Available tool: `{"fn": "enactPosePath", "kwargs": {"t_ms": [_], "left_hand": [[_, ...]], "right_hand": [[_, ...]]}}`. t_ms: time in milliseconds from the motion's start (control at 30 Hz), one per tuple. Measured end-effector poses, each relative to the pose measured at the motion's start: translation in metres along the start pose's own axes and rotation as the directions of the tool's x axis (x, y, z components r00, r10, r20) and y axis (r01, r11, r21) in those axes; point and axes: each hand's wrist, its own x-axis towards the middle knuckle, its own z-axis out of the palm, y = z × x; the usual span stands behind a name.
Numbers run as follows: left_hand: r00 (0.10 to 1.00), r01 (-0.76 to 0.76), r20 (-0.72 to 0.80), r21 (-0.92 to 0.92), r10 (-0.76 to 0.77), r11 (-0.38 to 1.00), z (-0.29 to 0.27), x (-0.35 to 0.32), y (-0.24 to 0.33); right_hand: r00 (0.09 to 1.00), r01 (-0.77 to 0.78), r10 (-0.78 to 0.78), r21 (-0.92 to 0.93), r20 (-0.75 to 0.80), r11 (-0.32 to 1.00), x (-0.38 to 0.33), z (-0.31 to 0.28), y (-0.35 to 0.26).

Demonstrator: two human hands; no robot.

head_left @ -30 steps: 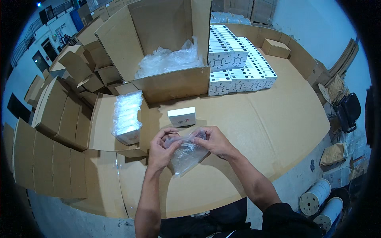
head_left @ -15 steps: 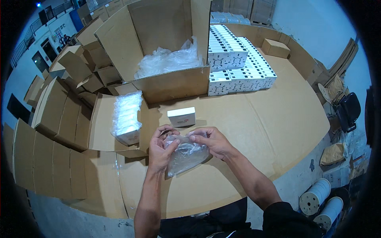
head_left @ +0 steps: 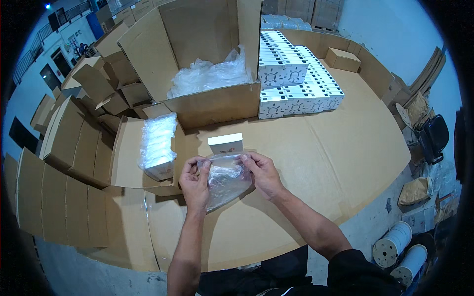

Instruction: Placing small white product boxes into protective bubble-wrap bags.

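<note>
Between my hands a clear plastic bag [head_left: 226, 185] is stretched out above the cardboard-covered table. My left hand [head_left: 195, 178] pinches one upper corner of it, and my right hand [head_left: 262, 173] grips the other. Just beyond the bag's upper edge stands a small white box [head_left: 225, 143] with a red mark; the bag hides its lower part. To the left, an open cardboard carton [head_left: 129, 155] holds a row of white boxes wrapped in clear plastic [head_left: 159, 140].
A large open carton [head_left: 217, 106] full of clear plastic bags [head_left: 212, 76] stands behind. Stacked white boxes [head_left: 301, 93] are at the back right, near a small brown box [head_left: 342, 60]. Brown cartons [head_left: 61, 197] line the left side. Cable spools [head_left: 391, 244] lie at lower right.
My hands have moved slightly apart and spread the bag's upper edge, which was bunched between my fingers. The bag has shifted a little left and toward the white box.
</note>
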Motion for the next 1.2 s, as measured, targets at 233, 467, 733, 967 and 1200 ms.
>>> {"fn": "enactPosePath", "kwargs": {"t_ms": [233,467,733,967,1200], "left_hand": [[0.981,-0.18,-0.052,0.123,0.187,0.976,0.005,-0.001,0.004],[0.955,-0.254,-0.119,0.152,0.272,0.955,0.01,-0.001,0.004],[0.955,-0.225,-0.149,0.204,0.258,0.953,0.016,-0.003,0.014],[0.958,-0.256,-0.137,-0.014,0.251,0.967,0.015,-0.006,0.0],[0.998,0.053,0.01,0.336,-0.06,0.94,0.022,-0.024,-0.004]], "right_hand": [[0.996,-0.066,0.03,0.479,0.082,0.876,-0.002,-0.001,-0.005],[0.987,0.158,-0.161,-0.084,-0.027,0.984,-0.005,0.007,0.003],[0.953,0.222,-0.292,-0.465,-0.084,0.857,0.001,-0.004,0.008],[0.94,0.224,-0.313,-0.453,-0.132,0.863,-0.001,-0.004,0.0],[0.897,0.277,-0.408,-0.507,-0.168,0.817,0.0,-0.006,0.002]]}}
